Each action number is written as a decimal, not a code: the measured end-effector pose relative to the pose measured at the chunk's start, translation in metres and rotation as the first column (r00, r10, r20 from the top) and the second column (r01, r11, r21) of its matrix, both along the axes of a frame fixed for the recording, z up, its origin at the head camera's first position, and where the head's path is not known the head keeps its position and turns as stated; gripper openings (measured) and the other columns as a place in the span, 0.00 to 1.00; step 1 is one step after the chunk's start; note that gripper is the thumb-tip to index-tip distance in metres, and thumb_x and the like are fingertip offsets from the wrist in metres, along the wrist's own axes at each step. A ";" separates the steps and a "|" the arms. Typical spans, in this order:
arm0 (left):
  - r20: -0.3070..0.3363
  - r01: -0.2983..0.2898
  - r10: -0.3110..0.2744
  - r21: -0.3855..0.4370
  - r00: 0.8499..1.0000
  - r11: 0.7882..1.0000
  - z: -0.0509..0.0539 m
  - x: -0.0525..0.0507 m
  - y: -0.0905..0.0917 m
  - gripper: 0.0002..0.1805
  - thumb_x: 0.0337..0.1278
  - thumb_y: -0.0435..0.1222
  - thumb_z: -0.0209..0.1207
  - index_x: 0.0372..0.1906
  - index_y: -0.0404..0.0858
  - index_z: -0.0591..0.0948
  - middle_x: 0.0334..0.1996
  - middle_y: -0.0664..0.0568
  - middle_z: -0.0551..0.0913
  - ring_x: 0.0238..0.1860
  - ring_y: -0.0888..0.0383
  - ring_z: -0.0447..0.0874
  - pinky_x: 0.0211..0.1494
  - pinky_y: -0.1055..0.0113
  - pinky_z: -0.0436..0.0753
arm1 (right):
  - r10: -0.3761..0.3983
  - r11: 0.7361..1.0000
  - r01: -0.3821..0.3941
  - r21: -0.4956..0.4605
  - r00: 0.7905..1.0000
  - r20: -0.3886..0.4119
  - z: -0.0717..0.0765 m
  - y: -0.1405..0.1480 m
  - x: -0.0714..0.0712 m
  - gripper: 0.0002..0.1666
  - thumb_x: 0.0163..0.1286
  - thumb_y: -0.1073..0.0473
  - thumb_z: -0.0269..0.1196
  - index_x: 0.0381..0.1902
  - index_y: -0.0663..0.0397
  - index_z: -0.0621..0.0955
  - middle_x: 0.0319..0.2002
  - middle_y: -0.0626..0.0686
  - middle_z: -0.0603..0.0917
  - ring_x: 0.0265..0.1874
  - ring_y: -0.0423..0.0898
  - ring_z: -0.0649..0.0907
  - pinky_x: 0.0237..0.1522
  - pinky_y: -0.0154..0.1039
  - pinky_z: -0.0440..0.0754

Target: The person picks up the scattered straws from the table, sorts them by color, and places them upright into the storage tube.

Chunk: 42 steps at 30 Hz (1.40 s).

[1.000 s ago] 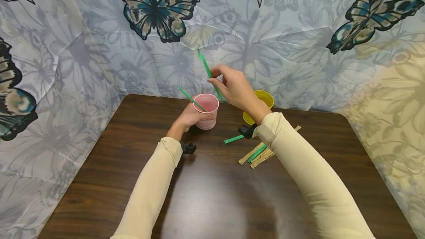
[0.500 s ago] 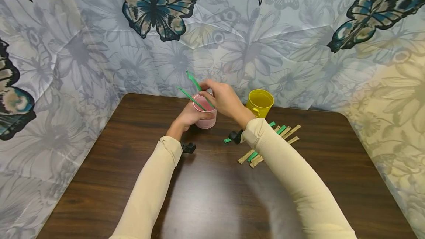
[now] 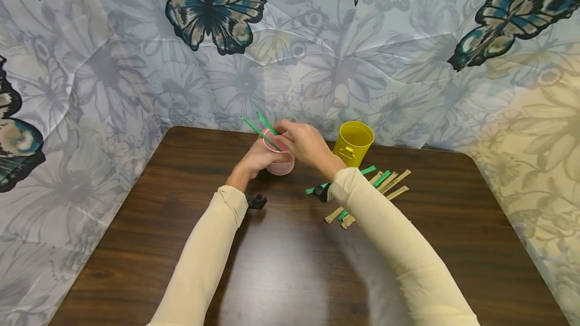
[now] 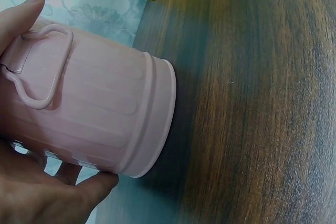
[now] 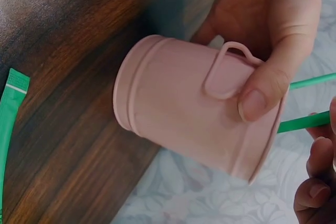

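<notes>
My left hand (image 3: 256,159) grips a small pink pail (image 3: 280,167) from its left side, the thumb lying near the rim in the right wrist view. A small loop handle (image 4: 68,59) shows on the pail's wall. One green stick packet (image 3: 251,127) leans inside the pail with its upper end sticking out. With thumb and fingers my right hand (image 3: 308,145) pinches a second green stick packet (image 5: 302,124) at the pail's mouth. Its lower end is inside the pail, hidden from view by the wall and my hand.
To the right at the back stands a yellow pail (image 3: 356,140). In front of it, partly under my right forearm, lie several brown stick packets (image 3: 395,181) and green stick packets (image 3: 369,170). A butterfly-print cloth (image 3: 340,64) hangs behind the dark wooden table (image 3: 181,225).
My right hand has come down and left from above, bringing its green stick packet into the pink pail's mouth. The left hand and pail have barely moved.
</notes>
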<state>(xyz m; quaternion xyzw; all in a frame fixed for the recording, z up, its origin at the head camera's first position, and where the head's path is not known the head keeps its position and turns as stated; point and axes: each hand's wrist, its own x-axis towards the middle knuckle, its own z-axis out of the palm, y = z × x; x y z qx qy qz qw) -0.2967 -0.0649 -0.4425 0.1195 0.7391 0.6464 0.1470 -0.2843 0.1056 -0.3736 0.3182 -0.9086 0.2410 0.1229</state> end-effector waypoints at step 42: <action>0.004 -0.052 0.052 0.036 0.999 0.998 -0.002 0.000 -0.002 0.45 0.43 0.34 0.78 0.70 0.43 0.69 0.62 0.45 0.79 0.65 0.47 0.75 0.70 0.51 0.74 | -0.086 0.988 0.042 0.149 0.949 0.305 -0.004 0.128 0.055 0.12 0.72 0.53 0.67 0.50 0.47 0.82 0.48 0.50 0.87 0.32 0.44 0.78 0.38 0.41 0.78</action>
